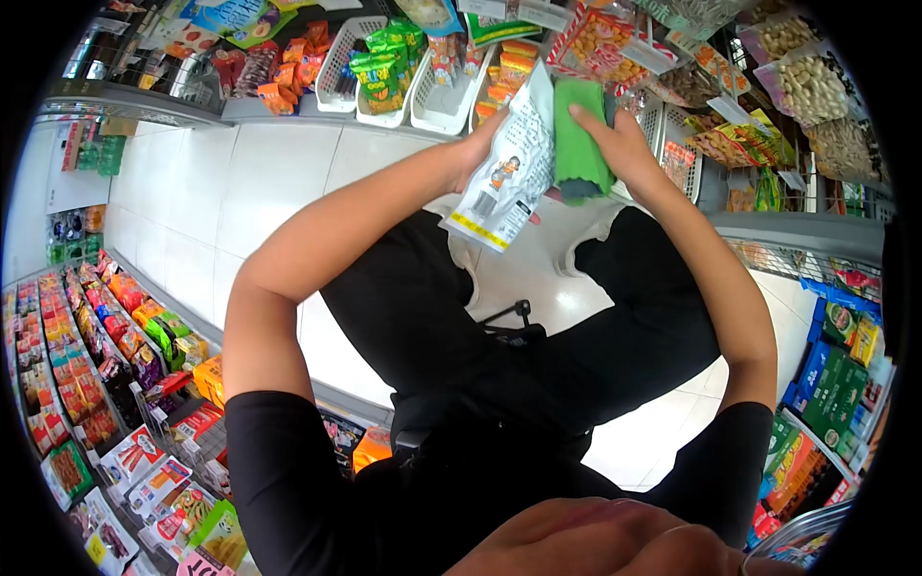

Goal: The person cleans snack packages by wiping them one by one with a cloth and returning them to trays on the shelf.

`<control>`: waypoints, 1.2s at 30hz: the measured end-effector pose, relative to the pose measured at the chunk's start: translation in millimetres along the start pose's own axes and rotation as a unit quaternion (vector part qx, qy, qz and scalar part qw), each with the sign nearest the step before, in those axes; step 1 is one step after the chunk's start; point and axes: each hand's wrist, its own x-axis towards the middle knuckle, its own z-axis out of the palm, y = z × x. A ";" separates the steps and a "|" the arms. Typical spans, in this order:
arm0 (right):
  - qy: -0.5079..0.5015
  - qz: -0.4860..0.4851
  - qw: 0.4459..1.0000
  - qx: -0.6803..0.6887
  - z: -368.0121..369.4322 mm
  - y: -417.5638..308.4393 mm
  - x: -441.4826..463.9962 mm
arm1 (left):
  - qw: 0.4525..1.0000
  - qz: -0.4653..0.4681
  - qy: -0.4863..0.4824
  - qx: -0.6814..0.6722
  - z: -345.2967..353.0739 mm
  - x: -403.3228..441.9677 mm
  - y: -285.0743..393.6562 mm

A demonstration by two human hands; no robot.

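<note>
A white snack bag (504,178) with a barcode and a yellow strip at its lower end is tilted in front of my chest. My left hand (475,149) grips its left side, with most of the fingers hidden behind the bag. Right beside the bag is a folded green cloth (581,139) with a dark grey underside. My right hand (619,144) is closed on this cloth, its thumb lying across the green face. Bag and cloth are side by side, close to the front shelf.
White baskets (384,119) of small snack packets line the shelf ahead, with nut bags (812,91) at the upper right. Packed snack racks (158,461) stand at the lower left. Green boxes (836,394) are at the right. Pale floor tiles (259,173) show between the shelves.
</note>
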 end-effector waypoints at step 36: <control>-0.120 -0.272 0.908 -0.296 17.3 -10.5 -21.3 | 0.972 0.219 0.088 0.010 -34.6 26.9 14.5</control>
